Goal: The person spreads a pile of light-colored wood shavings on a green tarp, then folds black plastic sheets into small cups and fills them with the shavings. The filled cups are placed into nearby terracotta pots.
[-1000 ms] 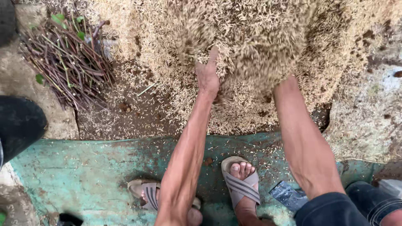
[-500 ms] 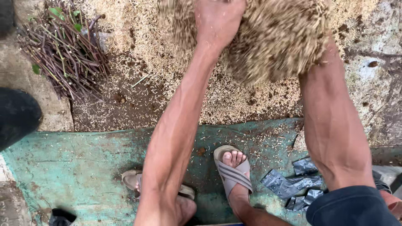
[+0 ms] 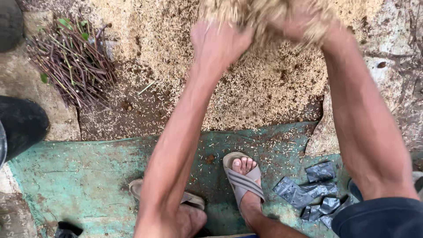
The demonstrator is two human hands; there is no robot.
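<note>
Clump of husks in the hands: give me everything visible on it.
The husk clump is a pale tan mass of thin, dry, straw-like flakes, blurred and cut off by the top edge. The left hand and right hand press against it from both sides, above the husk pile spread on the ground.

We see soft, even daylight with no glare and only faint shadows under the sandal (image 3: 243, 180). Above it, the hands and the lifted clump of husks (image 3: 264, 17) smear with motion blur; the bundle of twigs (image 3: 72, 66) stays fairly sharp.
</note>
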